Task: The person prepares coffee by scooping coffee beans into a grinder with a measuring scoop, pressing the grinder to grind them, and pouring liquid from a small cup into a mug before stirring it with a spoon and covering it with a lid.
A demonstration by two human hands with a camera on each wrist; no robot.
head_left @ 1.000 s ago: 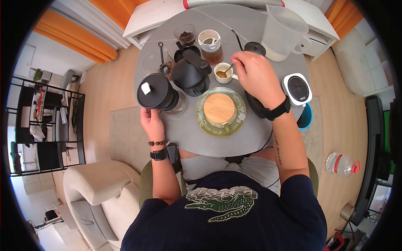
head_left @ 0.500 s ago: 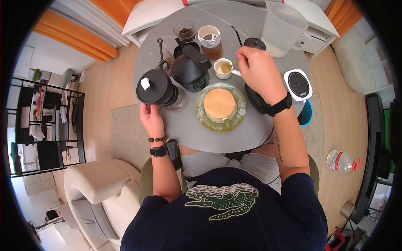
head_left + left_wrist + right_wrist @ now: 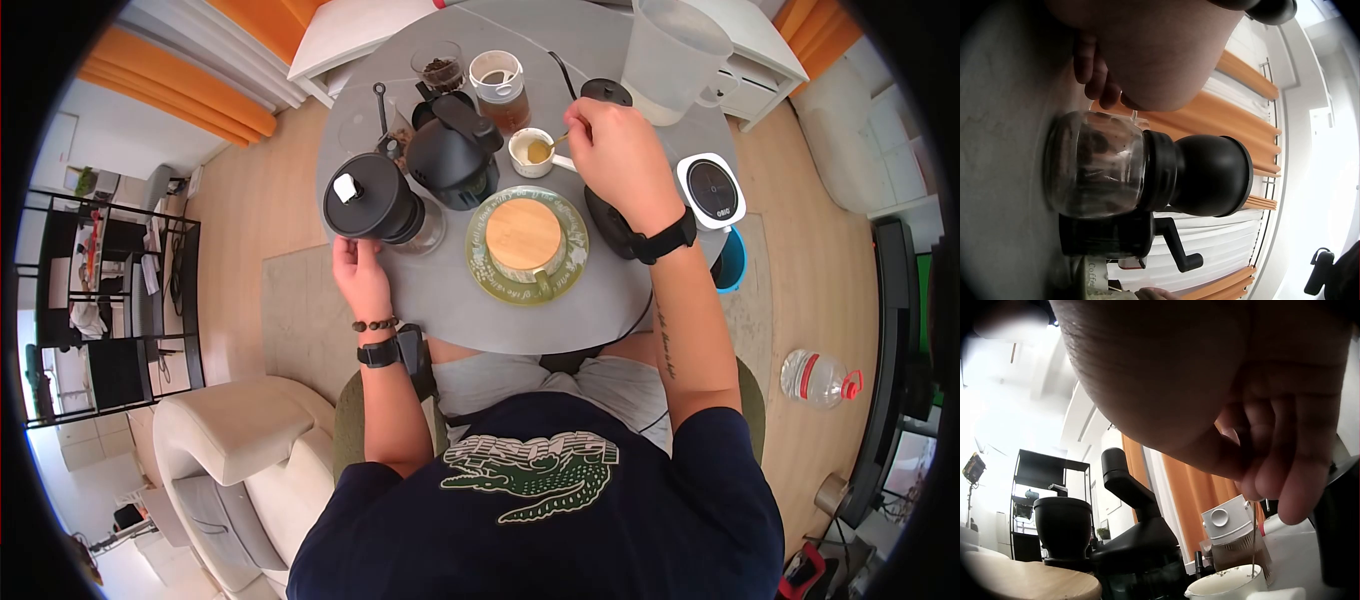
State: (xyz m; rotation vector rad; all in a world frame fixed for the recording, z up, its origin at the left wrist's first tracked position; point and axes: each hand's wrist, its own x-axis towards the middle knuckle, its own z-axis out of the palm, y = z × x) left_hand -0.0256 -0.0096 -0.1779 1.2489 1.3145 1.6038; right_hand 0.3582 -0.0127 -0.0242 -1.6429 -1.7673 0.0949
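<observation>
In the head view my right hand (image 3: 630, 165) pinches the thin handle of a small spoon (image 3: 540, 151). The bowl of the spoon is inside a small white cup (image 3: 525, 170) with a side handle. From the right wrist, the spoon handle (image 3: 1254, 540) rises from the speckled rim of the cup (image 3: 1219, 590). My left hand (image 3: 360, 275) rests at the table's left edge, fingers loosely bent and holding nothing, beside a black-topped coffee grinder (image 3: 365, 215). The grinder's clear glass jar (image 3: 1097, 165) stands just past those fingers (image 3: 1094, 87) in the left wrist view.
A black lidded pot (image 3: 450, 165) stands between grinder and cup. Nearer me is a green saucer (image 3: 480, 265) under a wood-lidded cup (image 3: 523, 235). A black gooseneck kettle (image 3: 606, 92) sits partly under my right arm, near a plastic jug (image 3: 675, 60) and white round-faced device (image 3: 712, 190).
My right hand has shifted slightly rightward from the cup, and the spoon's bowl has moved within it. My left hand keeps its place by the grinder. The head view has tilted slightly.
</observation>
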